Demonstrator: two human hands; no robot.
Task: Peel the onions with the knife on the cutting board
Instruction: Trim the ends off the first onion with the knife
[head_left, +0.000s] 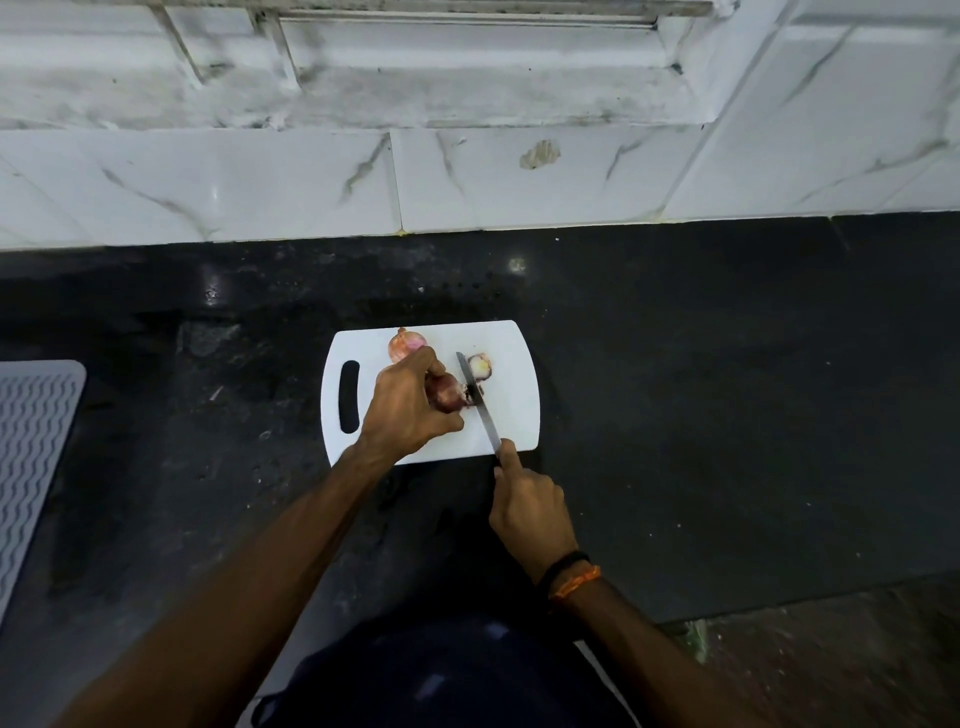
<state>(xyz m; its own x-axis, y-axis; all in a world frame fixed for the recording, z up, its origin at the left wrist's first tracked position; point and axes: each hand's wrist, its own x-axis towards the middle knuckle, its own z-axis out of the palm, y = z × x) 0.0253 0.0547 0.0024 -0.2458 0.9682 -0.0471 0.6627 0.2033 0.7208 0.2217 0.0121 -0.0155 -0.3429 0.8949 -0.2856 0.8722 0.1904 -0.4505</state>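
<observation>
The white cutting board (511, 415) lies on the dark stone desk (701, 389), nearer its front edge than the tiled wall behind, its handle slot toward the left; the plastic is smooth and its corners rounded. On the middle of the board the left hand (410, 410) curls over a dark red onion (445, 397), pinning it down; the onion's exposed end points to the right, toward the knife (480, 410). The right hand (530, 512) grips the knife's handle just off the board's front edge, forefinger laid along the spine; the handle itself is hidden in the fist. The narrow steel blade runs away from the person, up the board and tilted a little left, so it crosses the onion's long axis at that right end; the blade appears to be touching the tip, though the dark patch there is too murky to be sure. My judgement is that the coming move is a trim of that end, and it turns on the blade staying just right of the left fingertips, which sit close to it.

A second onion (406, 344), paler and papery with pink showing, rests at the board's far edge, just behind the left hand. A cut piece (479, 365), glossy and pale with a purple rim, lies right of the blade, near the far right corner. A grey ribbed mat (31, 457) sits at the desk's left edge.
</observation>
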